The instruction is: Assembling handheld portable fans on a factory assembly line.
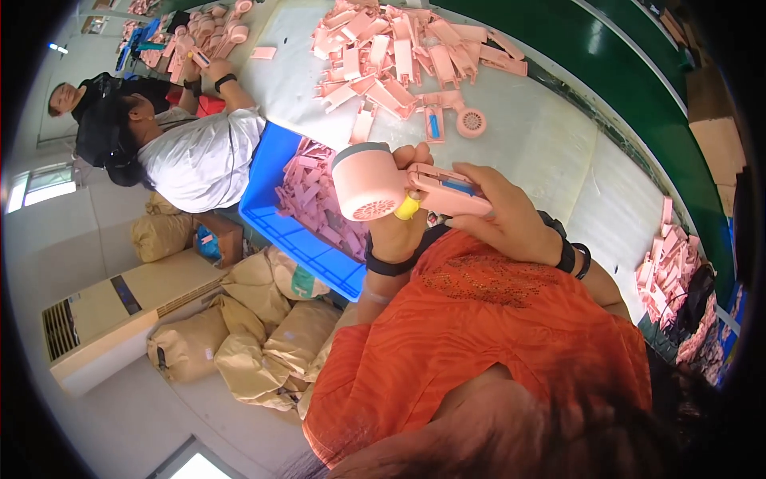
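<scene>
A pink hair-dryer-shaped housing [369, 182] is held up before my orange shirt, with a grey rim and a round grille on its head. My left hand [396, 238] is closed round the neck beneath the head, and its fingertips show behind. Something yellow [408, 208] sits at that hand's thumb; whether it is a finger cover I cannot tell. My right hand [515, 215] grips the pink handle [447, 191], thumb below and fingers above. A blue strip [459, 186] shows inside the handle's opening.
Pink handle shells [391, 56] are heaped on the table [550, 152], beside another housing with a round grille [471, 122]. A blue crate [303, 254] of pink parts stands at my left. More pink parts [666, 267] lie far right. A co-worker [195, 156] sits left, near tan sacks [255, 343].
</scene>
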`<state>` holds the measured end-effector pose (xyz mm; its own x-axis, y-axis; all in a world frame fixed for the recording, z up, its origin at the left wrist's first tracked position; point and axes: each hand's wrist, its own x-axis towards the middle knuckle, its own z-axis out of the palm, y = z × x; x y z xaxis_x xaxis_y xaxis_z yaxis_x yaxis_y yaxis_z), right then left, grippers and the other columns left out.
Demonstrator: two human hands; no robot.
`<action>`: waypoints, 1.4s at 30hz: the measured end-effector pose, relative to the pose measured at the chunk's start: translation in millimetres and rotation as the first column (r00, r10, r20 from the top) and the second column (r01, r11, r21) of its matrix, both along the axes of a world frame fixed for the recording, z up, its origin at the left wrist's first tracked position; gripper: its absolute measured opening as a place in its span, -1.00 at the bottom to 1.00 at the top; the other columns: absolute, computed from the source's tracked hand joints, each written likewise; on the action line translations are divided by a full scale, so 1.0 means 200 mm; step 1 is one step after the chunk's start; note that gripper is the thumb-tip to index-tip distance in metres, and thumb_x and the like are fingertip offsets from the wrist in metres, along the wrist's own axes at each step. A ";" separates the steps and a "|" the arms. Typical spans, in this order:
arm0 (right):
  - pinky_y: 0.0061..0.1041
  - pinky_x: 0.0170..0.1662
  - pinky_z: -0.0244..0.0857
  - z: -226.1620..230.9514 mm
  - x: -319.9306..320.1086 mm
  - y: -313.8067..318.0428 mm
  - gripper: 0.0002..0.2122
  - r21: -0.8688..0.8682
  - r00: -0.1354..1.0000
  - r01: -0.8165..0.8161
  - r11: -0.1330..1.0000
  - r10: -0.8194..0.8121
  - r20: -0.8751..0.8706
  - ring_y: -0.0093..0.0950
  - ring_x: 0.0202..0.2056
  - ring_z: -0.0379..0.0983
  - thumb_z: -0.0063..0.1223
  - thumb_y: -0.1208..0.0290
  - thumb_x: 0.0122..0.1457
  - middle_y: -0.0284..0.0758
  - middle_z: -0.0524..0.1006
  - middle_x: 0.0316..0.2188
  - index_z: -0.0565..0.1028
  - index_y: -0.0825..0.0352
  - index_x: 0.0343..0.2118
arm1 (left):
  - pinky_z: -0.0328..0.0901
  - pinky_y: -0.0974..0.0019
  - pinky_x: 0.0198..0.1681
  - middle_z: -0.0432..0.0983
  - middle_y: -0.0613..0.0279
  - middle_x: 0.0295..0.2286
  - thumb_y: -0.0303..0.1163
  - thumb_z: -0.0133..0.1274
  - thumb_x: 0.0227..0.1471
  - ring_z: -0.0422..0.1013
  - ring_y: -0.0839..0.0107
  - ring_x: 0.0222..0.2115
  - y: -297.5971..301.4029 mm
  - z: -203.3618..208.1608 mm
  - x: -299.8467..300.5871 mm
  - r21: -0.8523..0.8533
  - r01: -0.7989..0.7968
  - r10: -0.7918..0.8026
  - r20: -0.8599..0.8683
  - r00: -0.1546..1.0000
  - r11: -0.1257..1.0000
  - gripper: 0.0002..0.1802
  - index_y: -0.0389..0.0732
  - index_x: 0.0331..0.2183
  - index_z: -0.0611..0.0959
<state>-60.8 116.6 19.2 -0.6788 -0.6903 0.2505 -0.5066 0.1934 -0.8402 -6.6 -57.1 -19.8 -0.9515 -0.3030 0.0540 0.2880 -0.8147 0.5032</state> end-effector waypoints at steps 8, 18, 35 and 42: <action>-0.53 -0.17 0.32 0.03 -0.03 0.04 -0.57 -0.127 0.788 -0.153 0.980 0.199 0.583 -0.46 -0.27 0.49 0.14 0.28 0.12 -0.21 0.54 -0.29 0.31 0.40 -0.03 | 0.17 0.09 0.18 0.38 0.31 -0.02 -0.44 0.20 -0.06 0.25 0.32 0.08 0.00 0.01 0.02 0.053 0.049 -0.049 -0.002 0.999 0.997 -0.42 -0.13 0.03 0.40; -0.44 -0.20 0.34 -0.05 -0.05 0.03 -0.57 -0.137 0.923 -0.136 0.981 0.176 0.343 -0.27 -0.25 0.49 0.14 0.29 0.11 -0.15 0.50 -0.23 0.32 0.39 -0.03 | 0.23 0.06 0.11 0.41 0.10 -0.06 -0.42 0.26 -0.11 0.35 0.14 0.01 0.01 0.08 -0.05 -0.279 0.032 -0.046 -0.045 0.998 0.960 -0.24 -0.11 0.09 0.23; -0.35 -0.27 0.35 -0.05 -0.09 0.10 -0.52 -0.080 0.946 -0.116 0.990 0.135 0.293 -0.14 -0.28 0.48 0.19 0.20 0.06 -0.11 0.49 -0.26 0.30 0.37 -0.06 | 0.34 0.18 0.00 0.46 0.01 -0.15 -0.37 0.29 -0.13 0.41 0.21 -0.07 0.01 0.05 -0.11 -0.362 0.112 -0.145 -0.065 0.987 0.925 -0.28 -0.18 0.04 0.29; -0.33 -0.28 0.35 -0.07 -0.09 0.10 -0.49 -0.091 0.969 -0.137 0.986 0.152 0.195 -0.09 -0.29 0.47 0.20 0.15 0.04 -0.11 0.49 -0.29 0.31 0.39 -0.08 | 0.34 0.13 0.02 0.49 0.06 -0.19 -0.43 0.27 -0.12 0.44 0.23 -0.13 0.00 0.04 -0.12 -0.332 0.157 -0.182 -0.048 0.982 0.930 -0.32 -0.21 0.02 0.30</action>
<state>-79.2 137.5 5.9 -0.6150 -0.7688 0.1750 -0.3440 0.0620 -0.9369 -30.3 -56.7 -11.2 -0.9761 -0.0911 0.1974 0.2084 -0.6500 0.7308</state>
